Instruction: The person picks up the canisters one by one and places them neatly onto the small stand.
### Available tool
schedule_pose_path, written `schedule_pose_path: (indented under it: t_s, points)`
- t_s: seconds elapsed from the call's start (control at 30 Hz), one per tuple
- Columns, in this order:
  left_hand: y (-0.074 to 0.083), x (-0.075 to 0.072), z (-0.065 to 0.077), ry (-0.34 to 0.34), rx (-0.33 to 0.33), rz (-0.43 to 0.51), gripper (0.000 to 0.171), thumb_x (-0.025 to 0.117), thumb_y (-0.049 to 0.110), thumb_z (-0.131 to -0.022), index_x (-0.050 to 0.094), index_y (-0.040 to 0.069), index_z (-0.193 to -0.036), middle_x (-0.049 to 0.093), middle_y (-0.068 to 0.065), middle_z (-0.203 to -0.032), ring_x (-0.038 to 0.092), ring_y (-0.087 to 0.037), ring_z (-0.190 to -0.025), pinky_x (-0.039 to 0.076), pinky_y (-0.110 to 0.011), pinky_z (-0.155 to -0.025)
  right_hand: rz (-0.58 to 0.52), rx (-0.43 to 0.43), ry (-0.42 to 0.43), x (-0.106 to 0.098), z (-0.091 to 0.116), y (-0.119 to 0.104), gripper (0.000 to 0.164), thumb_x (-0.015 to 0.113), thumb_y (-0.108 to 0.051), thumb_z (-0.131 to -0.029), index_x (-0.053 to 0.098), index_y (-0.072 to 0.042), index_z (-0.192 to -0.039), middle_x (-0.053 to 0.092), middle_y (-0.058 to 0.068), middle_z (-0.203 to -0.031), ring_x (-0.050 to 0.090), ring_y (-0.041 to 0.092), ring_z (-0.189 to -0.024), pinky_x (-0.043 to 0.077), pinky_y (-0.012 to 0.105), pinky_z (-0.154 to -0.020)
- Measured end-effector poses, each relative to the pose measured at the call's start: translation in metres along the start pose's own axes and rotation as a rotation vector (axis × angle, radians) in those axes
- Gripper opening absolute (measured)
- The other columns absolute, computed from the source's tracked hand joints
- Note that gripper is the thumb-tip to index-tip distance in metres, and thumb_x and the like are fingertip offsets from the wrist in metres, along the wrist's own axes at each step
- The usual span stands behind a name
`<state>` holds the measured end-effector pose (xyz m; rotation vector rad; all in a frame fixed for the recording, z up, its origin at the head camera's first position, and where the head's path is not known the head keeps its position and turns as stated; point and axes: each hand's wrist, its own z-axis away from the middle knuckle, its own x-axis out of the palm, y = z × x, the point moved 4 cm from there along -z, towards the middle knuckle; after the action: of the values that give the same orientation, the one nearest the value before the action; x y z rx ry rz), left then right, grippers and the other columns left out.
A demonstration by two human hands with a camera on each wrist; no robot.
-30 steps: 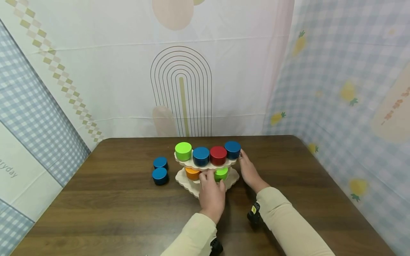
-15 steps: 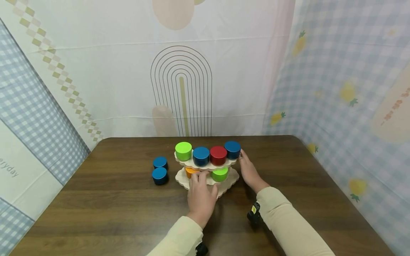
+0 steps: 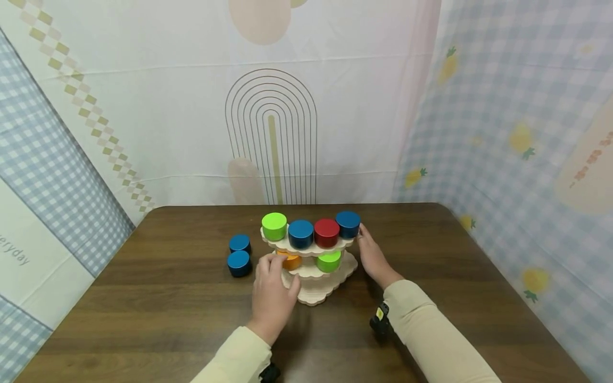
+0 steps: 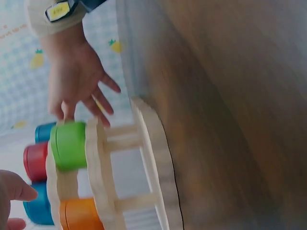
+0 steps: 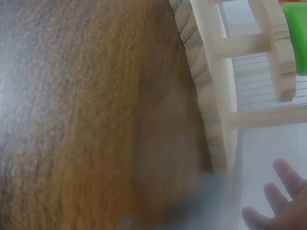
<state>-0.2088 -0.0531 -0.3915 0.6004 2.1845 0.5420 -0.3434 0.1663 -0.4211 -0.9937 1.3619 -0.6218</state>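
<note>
A pale wooden tiered stand (image 3: pixel 313 295) with scalloped shelves carries round, drum-shaped blocks. Its top shelf holds a lime green block (image 3: pixel 274 226), a blue block (image 3: pixel 300 234), a red block (image 3: pixel 326 233) and another blue block (image 3: pixel 347 224). On the shelf below sit an orange block (image 3: pixel 291 261) and a second green block (image 3: pixel 329 261). My left hand (image 3: pixel 274 295) is at the stand's front left, loosely bent fingers close to the orange block, holding nothing. At the right end, my right hand (image 3: pixel 375 259) has its fingers by the top shelf and blue block; they look extended and spread in the left wrist view.
Two more blue blocks stand on the brown wooden table (image 3: pixel 158 308), left of the stand: a nearer block (image 3: pixel 239 264) and a farther block (image 3: pixel 240 243). A patterned cloth (image 3: pixel 354 122) hangs behind the table's back edge.
My left hand has moved left across the stand's front, from beside the lower green block to beside the orange one. My right hand has stayed in place.
</note>
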Motion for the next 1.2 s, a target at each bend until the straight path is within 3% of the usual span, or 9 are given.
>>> schedule_pose_path:
  t_s: [0.23, 0.37, 0.7, 0.97, 1.2]
  points:
    - [-0.026, -0.024, -0.008, 0.035, 0.012, -0.029, 0.042, 0.078, 0.009, -0.077, 0.059, -0.003, -0.112, 0.049, -0.02, -0.112, 0.05, -0.034, -0.101, 0.051, -0.048, -0.079, 0.017, 0.001, 0.003, 0.001, 0.0, -0.002, 0.054, 0.014, -0.034, -0.105, 0.012, -0.016, -0.156, 0.017, 0.015, -0.16, 0.016, 0.035, -0.145, 0.014, 0.057, -0.114]
    - [-0.043, -0.03, -0.015, 0.029, -0.004, -0.045, 0.044, 0.077, 0.011, -0.078, 0.057, -0.003, -0.115, 0.048, -0.021, -0.114, 0.05, -0.037, -0.103, 0.05, -0.051, -0.078, 0.017, -0.005, 0.007, 0.0, 0.0, -0.002, 0.054, 0.014, -0.032, -0.105, 0.012, -0.014, -0.156, 0.016, 0.016, -0.159, 0.016, 0.036, -0.145, 0.014, 0.057, -0.114]
    - [-0.083, -0.026, -0.028, -0.054, -0.11, -0.082, 0.056, 0.076, 0.023, -0.082, 0.051, -0.001, -0.126, 0.043, -0.024, -0.124, 0.045, -0.038, -0.112, 0.047, -0.056, -0.088, 0.013, 0.0, 0.011, 0.0, 0.0, 0.0, 0.053, 0.015, -0.032, -0.106, 0.012, -0.014, -0.156, 0.016, 0.016, -0.159, 0.016, 0.036, -0.145, 0.014, 0.057, -0.114]
    - [-0.104, -0.023, -0.039, -0.109, -0.183, -0.083, 0.065, 0.077, 0.029, -0.081, 0.048, -0.002, -0.13, 0.04, -0.025, -0.127, 0.042, -0.04, -0.115, 0.044, -0.057, -0.092, 0.005, -0.016, 0.017, 0.0, 0.0, -0.001, 0.052, 0.015, -0.03, -0.106, 0.013, -0.013, -0.156, 0.017, 0.016, -0.159, 0.017, 0.036, -0.145, 0.014, 0.056, -0.114]
    - [-0.121, -0.02, -0.046, -0.148, -0.302, -0.051, 0.074, 0.075, 0.035, -0.081, 0.041, -0.001, -0.137, 0.034, -0.025, -0.133, 0.039, -0.041, -0.118, 0.041, -0.06, -0.094, 0.004, -0.014, 0.015, 0.0, 0.0, 0.0, 0.053, 0.015, -0.031, -0.106, 0.012, -0.013, -0.156, 0.016, 0.016, -0.159, 0.016, 0.036, -0.145, 0.014, 0.057, -0.114]
